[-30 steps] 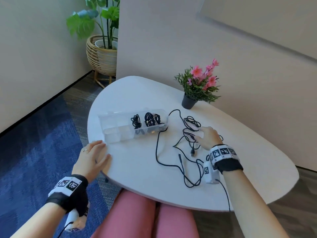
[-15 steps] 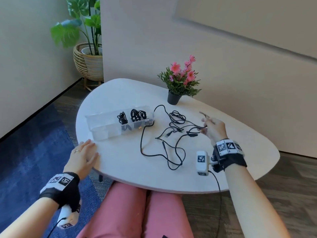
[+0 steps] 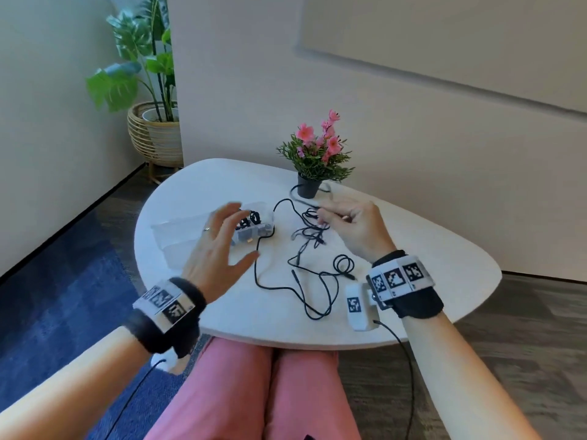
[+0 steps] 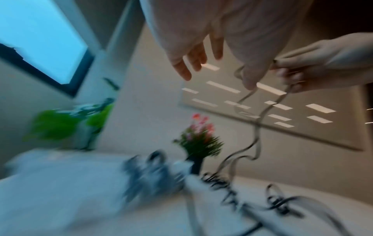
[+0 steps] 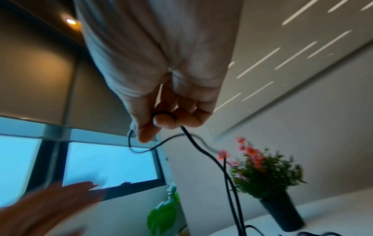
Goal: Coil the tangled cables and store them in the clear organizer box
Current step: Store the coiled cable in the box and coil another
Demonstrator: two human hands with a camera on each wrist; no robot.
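The right hand (image 3: 355,228) pinches a black cable (image 3: 301,249) above the white oval table (image 3: 413,249), right of the clear organizer box (image 3: 178,230). The left hand (image 3: 219,249) hovers with fingers spread and holds nothing. A flower pot (image 3: 308,187) stands at the far edge near the beige wall (image 3: 254,74).

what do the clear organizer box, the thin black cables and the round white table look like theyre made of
Clear organizer box: likely hard transparent plastic; the table and coiled cables show through its glossy walls.
Thin black cables: apparently rubber or plastic-jacketed wire, matte and limp, drooping from the right hand.
Round white table: smooth matte white top, perhaps painted wood or laminate; the pictures cannot settle which.
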